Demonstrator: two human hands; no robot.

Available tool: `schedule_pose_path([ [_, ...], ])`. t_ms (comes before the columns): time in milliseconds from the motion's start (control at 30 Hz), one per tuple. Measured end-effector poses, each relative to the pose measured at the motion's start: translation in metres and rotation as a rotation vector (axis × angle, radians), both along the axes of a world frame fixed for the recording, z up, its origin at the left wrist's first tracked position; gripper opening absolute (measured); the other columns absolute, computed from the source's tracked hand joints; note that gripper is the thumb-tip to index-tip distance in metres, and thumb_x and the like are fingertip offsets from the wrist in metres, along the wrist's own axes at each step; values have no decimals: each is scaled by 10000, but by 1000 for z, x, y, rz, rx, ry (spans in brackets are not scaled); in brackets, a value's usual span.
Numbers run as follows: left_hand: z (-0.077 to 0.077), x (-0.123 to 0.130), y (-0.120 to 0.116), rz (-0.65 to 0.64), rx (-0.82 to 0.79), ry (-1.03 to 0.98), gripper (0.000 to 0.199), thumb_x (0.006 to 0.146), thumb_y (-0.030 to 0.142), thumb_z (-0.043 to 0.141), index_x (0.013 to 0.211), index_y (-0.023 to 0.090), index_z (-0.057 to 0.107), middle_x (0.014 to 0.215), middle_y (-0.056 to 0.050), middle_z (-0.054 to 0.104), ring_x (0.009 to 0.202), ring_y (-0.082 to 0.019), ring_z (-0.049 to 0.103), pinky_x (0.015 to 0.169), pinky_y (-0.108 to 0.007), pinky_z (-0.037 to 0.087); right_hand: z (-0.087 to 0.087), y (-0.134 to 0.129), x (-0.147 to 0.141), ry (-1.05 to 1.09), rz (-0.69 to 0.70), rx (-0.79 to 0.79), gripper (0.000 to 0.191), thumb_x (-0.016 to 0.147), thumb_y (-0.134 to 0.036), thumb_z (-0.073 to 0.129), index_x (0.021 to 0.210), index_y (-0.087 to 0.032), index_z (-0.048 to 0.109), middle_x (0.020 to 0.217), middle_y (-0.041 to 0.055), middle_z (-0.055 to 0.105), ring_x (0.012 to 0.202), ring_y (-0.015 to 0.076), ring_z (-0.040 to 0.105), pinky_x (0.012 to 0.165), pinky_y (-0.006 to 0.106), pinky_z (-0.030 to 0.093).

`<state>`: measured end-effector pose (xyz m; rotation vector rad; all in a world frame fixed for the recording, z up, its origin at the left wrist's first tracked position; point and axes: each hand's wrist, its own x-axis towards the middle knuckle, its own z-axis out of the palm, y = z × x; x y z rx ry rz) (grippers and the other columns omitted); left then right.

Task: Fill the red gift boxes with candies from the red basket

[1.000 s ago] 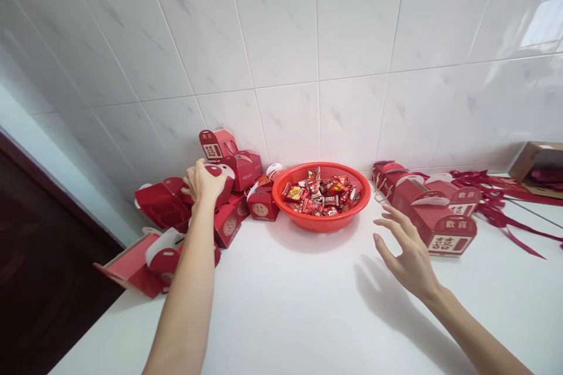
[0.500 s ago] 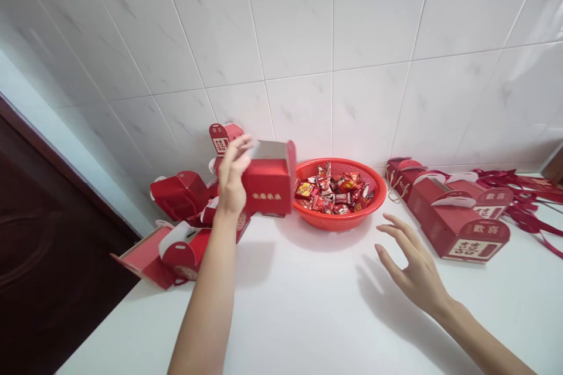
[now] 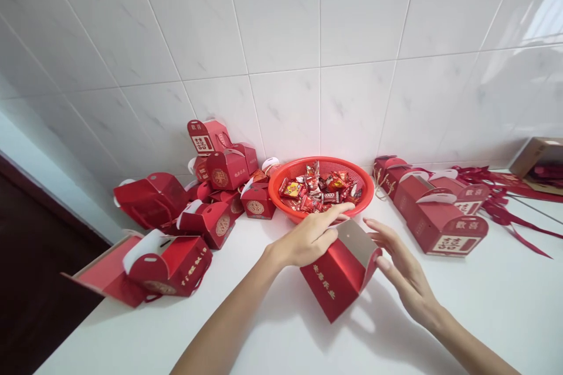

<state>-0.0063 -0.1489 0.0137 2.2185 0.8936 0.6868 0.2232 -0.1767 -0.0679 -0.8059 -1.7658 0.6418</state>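
Observation:
A red paper gift box (image 3: 336, 281) with gold characters is tilted over the white table in front of me. Its top stands open, showing the grey inside. My left hand (image 3: 305, 237) grips the box at its left upper edge, fingers reaching over the far side. At the opposite end, my right hand (image 3: 402, 272) has its thumb and fingers around the raised end flap. Just behind the box is a red plastic basket (image 3: 276, 199) holding many wrapped candies (image 3: 331, 196); my left fingertips overlap its front rim in view.
Several open red boxes (image 3: 169, 269) are clustered at the left, some stacked by the tiled wall. Closed red boxes (image 3: 444, 225) stand in rows at the right. Dark red ribbons (image 3: 505, 211) lie beyond them, near a cardboard box (image 3: 534, 161).
My left hand has carried the gift box from the left cluster to the front of the basket. My right hand, apart from it before, has closed on its end flap.

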Motion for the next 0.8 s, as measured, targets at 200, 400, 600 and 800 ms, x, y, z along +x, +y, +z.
schedule_pose_path([
  [200, -9, -6, 10, 39, -18, 119, 555, 932, 128, 382, 1459, 284, 458, 1309, -37, 668, 1237, -189, 599, 1059, -337, 437, 4, -7, -5, -110, 97, 76, 292, 946, -406, 581, 1207, -302, 663, 1478, 101, 498, 1225, 265, 586, 1007, 403, 509],
  [400, 1, -10, 10, 36, 35, 144, 357, 913, 124, 392, 1039, 217, 713, 1103, -12, 739, 1051, -177, 660, 967, -283, 473, 11, -11, -8, 14, 228, -38, 357, 979, -469, 505, 865, -257, 769, 1426, 77, 560, 1209, 284, 581, 1026, 459, 484],
  [600, 1, -10, 11, 82, -13, 247, 265, 898, 174, 478, 991, 202, 725, 1044, -16, 761, 981, -184, 673, 891, -262, 475, 11, -10, -11, -122, 293, -69, 381, 999, -470, 471, 989, -293, 808, 1438, 72, 557, 1301, 291, 517, 1059, 482, 455],
  [800, 3, -7, 8, 103, -74, 233, 371, 976, 408, 428, 856, 180, 695, 830, -9, 703, 783, -179, 615, 702, -258, 452, 2, -10, -12, -315, 243, 119, 331, 987, -427, 516, 1202, -295, 730, 1519, 109, 464, 1352, 294, 482, 1094, 491, 435],
])
